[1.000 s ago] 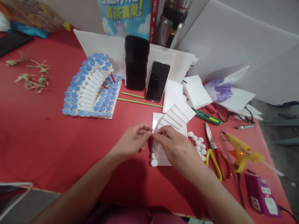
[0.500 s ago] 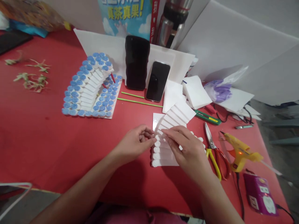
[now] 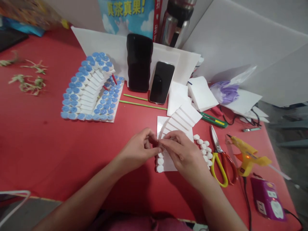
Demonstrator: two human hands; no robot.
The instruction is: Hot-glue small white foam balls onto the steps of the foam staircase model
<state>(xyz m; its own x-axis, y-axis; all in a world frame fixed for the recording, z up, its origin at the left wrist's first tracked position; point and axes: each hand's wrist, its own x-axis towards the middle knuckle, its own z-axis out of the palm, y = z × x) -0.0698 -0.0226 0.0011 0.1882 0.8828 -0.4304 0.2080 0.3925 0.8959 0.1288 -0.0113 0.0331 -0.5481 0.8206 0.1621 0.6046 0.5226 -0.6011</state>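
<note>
My left hand (image 3: pixel 138 146) and right hand (image 3: pixel 184 154) meet at the left edge of the white model staircase (image 3: pixel 180 122), which sits on a white base board (image 3: pixel 162 122) on the red tabletop (image 3: pixel 96 138) in front of me; my left thumb stands apart from its curled forefinger, both tips at the row of white discs (image 3: pixel 160 161) along that edge, though I cannot tell whether they grip one; my right thumb and forefinger come close together at the same spot, and whatever may be between them is hidden, so I cannot tell if they are clamped on anything; just right of the board lie loose white discs (image 3: pixel 204 151), then scissors (image 3: pixel 219 150) with one yellow and one red handle, and a yellow glue gun (image 3: pixel 249 156) with a glowing orange light; a green utility knife (image 3: pixel 214 120) lies near the staircase's far end; well off to my left stands another staircase model (image 3: pixel 73 91), edged with blue-topped discs, and two green sticks (image 3: pixel 144 106) lie between it and the smartphone (image 3: pixel 162 82) leaning upright.
</note>
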